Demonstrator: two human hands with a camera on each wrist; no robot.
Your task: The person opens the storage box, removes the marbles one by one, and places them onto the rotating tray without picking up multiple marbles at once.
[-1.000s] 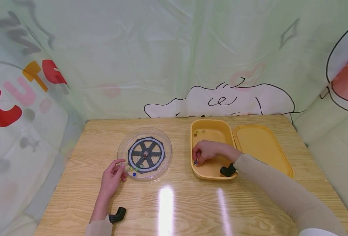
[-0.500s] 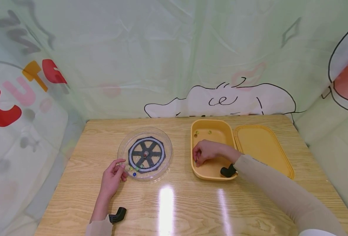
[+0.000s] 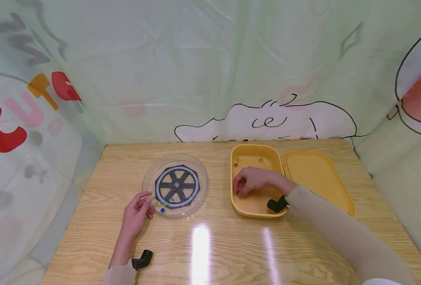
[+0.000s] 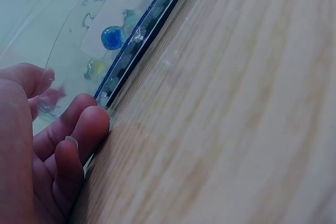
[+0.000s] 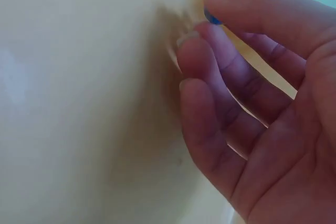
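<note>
Small blue glass marble (image 5: pixel 213 18): pinched in fingertips of right hand (image 3: pixel 252 181), inside yellow rounded-rectangular plastic box (image 3: pixel 253 207). Left hand (image 3: pixel 134 215), fingers loosely bent, touches rim of round clear plastic dish (image 3: pixel 203 186).

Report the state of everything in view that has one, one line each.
Yellow rectangular plastic box, open, upright
Flat yellow plastic lid, off, lying beside the box
Clear round plastic dish, uncovered, holding small glassy marbles
Small blue glassy marble, pinched in the right-hand grip
Left-hand grip, on the dish's rim
</note>
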